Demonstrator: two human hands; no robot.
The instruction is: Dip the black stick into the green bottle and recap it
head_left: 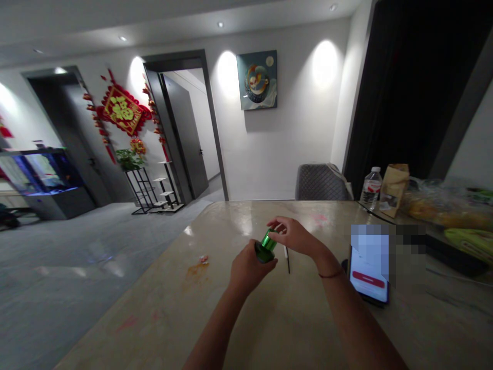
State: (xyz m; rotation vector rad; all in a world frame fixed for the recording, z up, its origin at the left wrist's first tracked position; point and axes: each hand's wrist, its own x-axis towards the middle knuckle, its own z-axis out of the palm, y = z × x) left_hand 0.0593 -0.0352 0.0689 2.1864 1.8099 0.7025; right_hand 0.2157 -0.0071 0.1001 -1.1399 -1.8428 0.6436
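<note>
Over the beige marble table [246, 318], both my hands meet on a small green bottle [266, 243]. My left hand [248, 267] is closed around its lower, darker end. My right hand [295, 235] pinches the upper end with fingertips curled over it. A thin dark pen-like stick [287, 258] lies on the table just under my right hand. A red thread circles my right wrist.
A lit phone [370, 277] lies at the right. Farther right stand a water bottle [371, 188], a brown paper bag [393, 189] and plastic-wrapped food [442, 208]. A grey chair [320, 182] stands behind the table. A small red scrap [203, 259] and an orange stain lie at left.
</note>
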